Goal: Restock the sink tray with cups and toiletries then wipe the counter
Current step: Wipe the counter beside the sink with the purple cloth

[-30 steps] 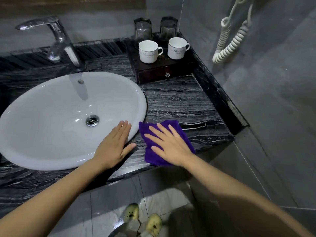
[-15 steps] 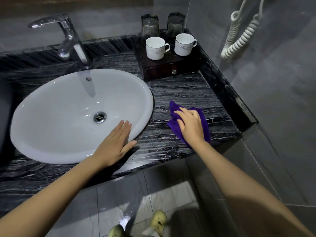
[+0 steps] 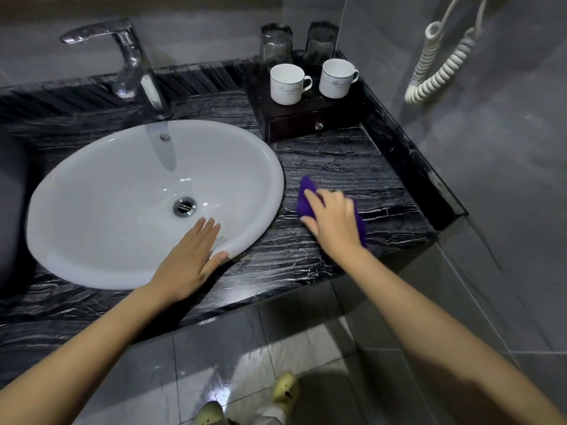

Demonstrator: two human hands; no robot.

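Observation:
My right hand [image 3: 333, 220] presses a purple cloth [image 3: 306, 196] flat on the black marble counter [image 3: 352, 167], just right of the white basin [image 3: 122, 204]. The cloth shows mostly at the hand's left and right edges. My left hand [image 3: 190, 262] lies flat with fingers together on the basin's front rim, holding nothing. At the back right corner a dark wooden tray [image 3: 294, 125] with a small drawer carries two white mugs [image 3: 287, 84] [image 3: 336, 78] in front and two upturned glasses [image 3: 276, 46] [image 3: 320, 41] behind.
A chrome tap [image 3: 132, 65] rises behind the basin. A raised black ledge [image 3: 411, 167] borders the counter's right side against the grey wall. A coiled white cord [image 3: 435, 65] hangs on that wall. Below the counter's front edge are floor tiles and yellow shoes [image 3: 285, 388].
My right hand slid the cloth from near the basin's front up and right across the counter, then back a little toward the basin. The left hand stayed on the rim.

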